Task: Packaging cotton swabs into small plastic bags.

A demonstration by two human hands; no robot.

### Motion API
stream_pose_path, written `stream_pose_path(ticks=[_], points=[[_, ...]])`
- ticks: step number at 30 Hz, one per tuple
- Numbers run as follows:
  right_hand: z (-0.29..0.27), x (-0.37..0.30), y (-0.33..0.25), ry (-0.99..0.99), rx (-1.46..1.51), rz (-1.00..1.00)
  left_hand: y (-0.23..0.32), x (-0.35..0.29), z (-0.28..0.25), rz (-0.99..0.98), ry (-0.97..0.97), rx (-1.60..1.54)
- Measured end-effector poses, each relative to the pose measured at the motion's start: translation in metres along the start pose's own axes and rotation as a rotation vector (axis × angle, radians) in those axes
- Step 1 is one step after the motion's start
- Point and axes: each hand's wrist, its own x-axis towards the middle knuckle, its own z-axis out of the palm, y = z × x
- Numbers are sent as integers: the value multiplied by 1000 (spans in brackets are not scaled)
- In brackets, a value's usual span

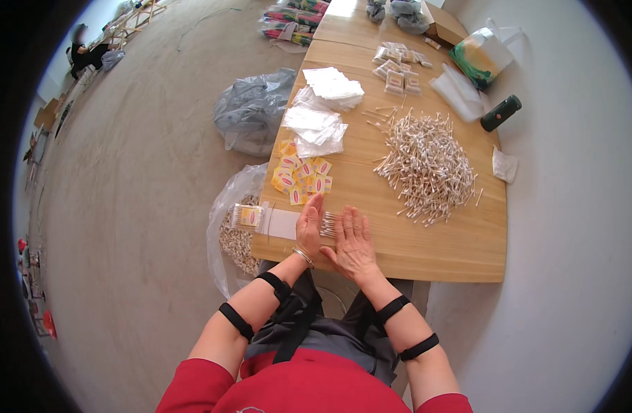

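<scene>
- The left hand (309,228) stands on edge on the table (433,258), its fingers straight, close together and unclenched, just beside a row of swabs (328,224).
- The right hand (354,242) lies low, palm down, its fingers stretched out and slightly spread over the row's right end; whether it presses on the swabs cannot be told.
- The row of swabs lies between the two hands near the table's front edge, partly hidden by them.
- A white strip (282,224) lies flat just left of the left hand.
- Beyond it, at the table's left edge, sits a filled pack (247,217) with a yellow label.
- Below that edge, a clear sack (219,227) holds many loose swabs.
- Yellow cards (298,175) lie scattered ahead of the left hand, with clear bags (318,127) heaped behind them.
- A big swab pile (429,168) spreads ahead and to the right of the right hand.
- Farther back are small finished packs (398,67); a dark green cylinder (500,113) and a crumpled tissue (504,165) rest near the right wall.
</scene>
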Motion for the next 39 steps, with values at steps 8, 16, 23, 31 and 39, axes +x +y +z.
stream_pose_path(ticks=[8,16,23,31,39], points=[[0,13,5,34,96,20,0,1,-5,5,-22,53],[-11,26,19,331,331,65,-1,-1,-3,19,0,21],[-28,38,16,169,232,126,-4,-1,-3,5,14,16],[-25,31,23,179,322,62,-8,2,-7,17,-6,99],[-37,17,18,265,555,101,23,-3,9,60,52,284]])
